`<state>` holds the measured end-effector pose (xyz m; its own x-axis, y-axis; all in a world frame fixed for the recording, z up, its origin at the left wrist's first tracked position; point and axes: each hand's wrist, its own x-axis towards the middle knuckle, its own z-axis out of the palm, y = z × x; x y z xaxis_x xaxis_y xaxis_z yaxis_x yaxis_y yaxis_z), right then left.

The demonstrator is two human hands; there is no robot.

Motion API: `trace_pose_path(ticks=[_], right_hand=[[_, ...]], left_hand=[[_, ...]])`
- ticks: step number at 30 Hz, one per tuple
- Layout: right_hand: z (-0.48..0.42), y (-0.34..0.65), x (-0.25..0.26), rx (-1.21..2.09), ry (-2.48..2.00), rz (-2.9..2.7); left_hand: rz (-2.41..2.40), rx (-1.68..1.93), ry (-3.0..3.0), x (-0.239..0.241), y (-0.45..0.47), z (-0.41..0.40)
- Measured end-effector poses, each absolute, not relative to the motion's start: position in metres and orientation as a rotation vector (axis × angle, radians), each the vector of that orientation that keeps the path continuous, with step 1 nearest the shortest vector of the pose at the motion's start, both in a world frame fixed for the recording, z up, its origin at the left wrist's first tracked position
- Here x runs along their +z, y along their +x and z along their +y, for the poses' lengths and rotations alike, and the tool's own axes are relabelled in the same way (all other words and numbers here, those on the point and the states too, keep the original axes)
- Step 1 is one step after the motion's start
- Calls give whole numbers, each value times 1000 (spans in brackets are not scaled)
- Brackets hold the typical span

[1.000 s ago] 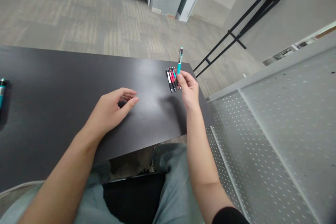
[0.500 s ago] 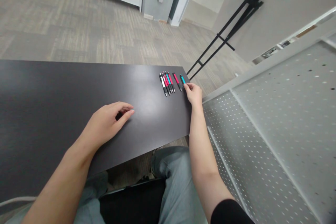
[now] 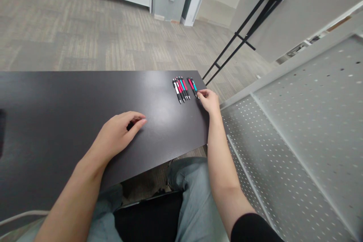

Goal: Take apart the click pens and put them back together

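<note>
1. The turquoise ballpoint pen (image 3: 194, 85) is probably handling as light, stiff and smooth, rolling easily; its mid-barrel or dark grip is likely offering the surest hold.
2. It is showing a turquoise barrel, lying beside 1 red pen (image 3: 190, 83) near the dark table (image 3: 159, 136)'s corner.
3. The right hand (image 3: 209, 101)'s fingertips are meeting its lower end; I cannot tell whether they are pinching.
4. The left hand (image 3: 121, 128) is curving empty, thumb and fingers slightly apart.
</note>
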<state>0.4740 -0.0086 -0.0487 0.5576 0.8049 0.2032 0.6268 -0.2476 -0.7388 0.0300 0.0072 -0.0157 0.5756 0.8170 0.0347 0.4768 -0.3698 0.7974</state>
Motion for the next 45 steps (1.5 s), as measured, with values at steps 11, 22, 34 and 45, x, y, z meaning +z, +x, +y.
trace_pose_path(ticks=[11,22,34,45], right_hand=[[1,478,-57,219,-1873,-1208],[-3,466,-44,297,-1998,-1188],[-7,456,-31,320,-2000,-1148],[1,434,-21,-7,-1683,-1043]], left_hand=[[1045,525,1998,-12,33,7],[1078,598,1996,-17,32,5],[1157,734,2179,-31,14,13],[2139,1005,1876,-15,-87,23]])
